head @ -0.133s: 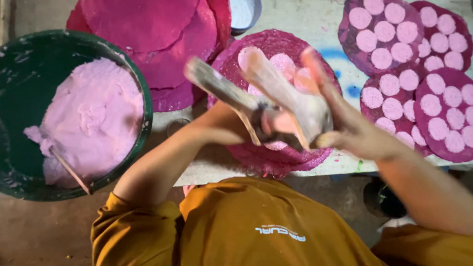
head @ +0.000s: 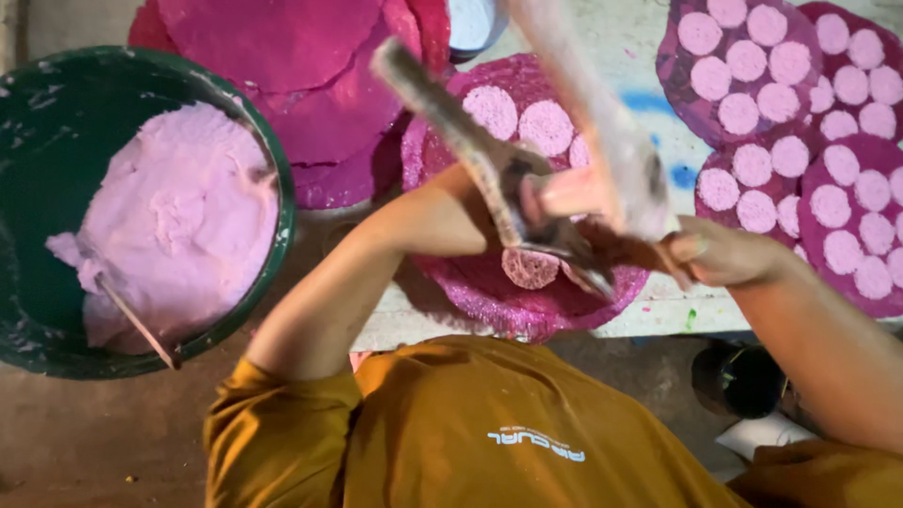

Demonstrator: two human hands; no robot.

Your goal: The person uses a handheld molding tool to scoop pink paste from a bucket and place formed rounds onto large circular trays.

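The left hand [head: 550, 198] grips a stick [head: 451, 118], fingers wrapped round its lower end; its long axis runs diagonally, tip pointing up-left over the round mat [head: 489, 292]. The right hand [head: 720, 254] closes on a second stick [head: 583, 103], pointing up and slightly left, its top cut off by the frame. Both are motion-blurred. The green tub [head: 38, 132] of pink paste [head: 169, 216] sits left.
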